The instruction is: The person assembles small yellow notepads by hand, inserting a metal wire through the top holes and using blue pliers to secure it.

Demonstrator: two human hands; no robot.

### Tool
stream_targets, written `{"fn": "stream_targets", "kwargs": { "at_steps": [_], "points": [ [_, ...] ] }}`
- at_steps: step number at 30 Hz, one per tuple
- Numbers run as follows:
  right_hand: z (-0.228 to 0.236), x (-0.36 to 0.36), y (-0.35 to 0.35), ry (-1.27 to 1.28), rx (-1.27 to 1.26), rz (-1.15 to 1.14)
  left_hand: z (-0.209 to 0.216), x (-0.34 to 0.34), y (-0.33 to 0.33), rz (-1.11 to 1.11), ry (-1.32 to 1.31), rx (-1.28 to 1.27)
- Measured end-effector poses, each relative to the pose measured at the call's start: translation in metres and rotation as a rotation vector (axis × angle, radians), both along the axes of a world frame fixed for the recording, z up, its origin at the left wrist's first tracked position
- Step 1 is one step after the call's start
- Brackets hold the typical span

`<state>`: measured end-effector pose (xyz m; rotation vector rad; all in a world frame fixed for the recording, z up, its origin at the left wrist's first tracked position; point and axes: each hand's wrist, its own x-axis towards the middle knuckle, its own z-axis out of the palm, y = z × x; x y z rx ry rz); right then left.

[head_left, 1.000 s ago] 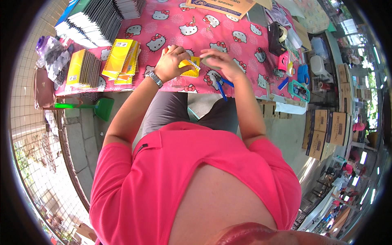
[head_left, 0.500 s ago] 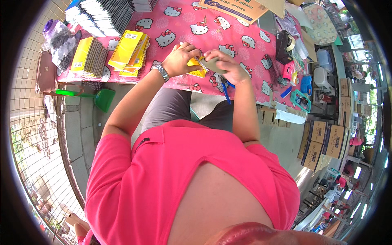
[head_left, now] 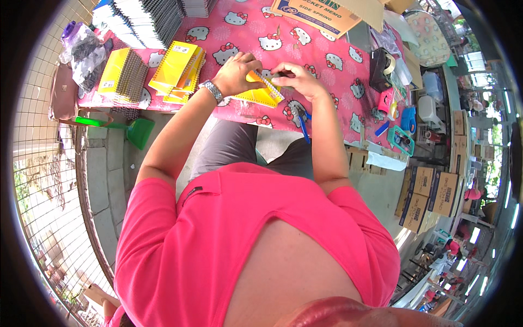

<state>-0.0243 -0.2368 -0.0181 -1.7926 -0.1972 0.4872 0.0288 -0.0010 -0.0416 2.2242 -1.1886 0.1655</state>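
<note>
A small yellow spiral notebook (head_left: pixel 260 97) lies tilted at the table's front edge, with its wire binding along the right side. My left hand (head_left: pixel 238 76) grips its upper left part, thumb pressed on the cover. At the binding's upper end, my right hand (head_left: pixel 300 82) has its fingers closed on the notebook's edge; the fingertips partly hide what they pinch. Blue-handled pliers (head_left: pixel 303 124) rest just below my right hand, handles reaching over the table edge.
Yellow notebooks (head_left: pixel 177 68) are piled left of my hands, beside a larger yellow stack (head_left: pixel 121 76). Tall stacks of spiral-bound books (head_left: pixel 144 22) stand behind. A cardboard box (head_left: pixel 321 19) sits at the back. On the right are a black tape dispenser (head_left: pixel 381 71) and a teal basket (head_left: pixel 402 140).
The notebook, bent up between my hands before, now lies flatter with more yellow cover showing. The grey-brown backing seen in my right hand has turned mostly out of sight.
</note>
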Motion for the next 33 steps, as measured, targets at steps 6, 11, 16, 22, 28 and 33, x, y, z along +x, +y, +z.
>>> {"fn": "stream_targets", "kwargs": {
  "at_steps": [6,11,16,22,28,33],
  "points": [
    [0.0,0.0,0.002,0.079,0.512,0.065,-0.01,0.018,0.004,-0.166,0.361,-0.125],
    [-0.009,0.008,0.003,0.082,0.214,-0.043,-0.004,0.021,0.003,-0.122,0.492,-0.159],
    [-0.034,-0.01,-0.014,-0.264,-0.889,-0.455,-0.017,0.018,0.008,-0.039,0.584,-0.285],
    [-0.084,-0.108,-0.03,-0.699,-0.85,-0.645,-0.022,-0.007,0.007,0.162,0.74,-0.491],
    [-0.084,-0.169,0.013,-0.498,-0.904,-0.62,-0.016,-0.023,-0.001,0.295,0.348,-0.429],
    [-0.034,-0.12,0.068,-0.757,-0.483,-0.574,-0.027,-0.016,0.003,0.286,0.522,-0.3]
  ]
}}
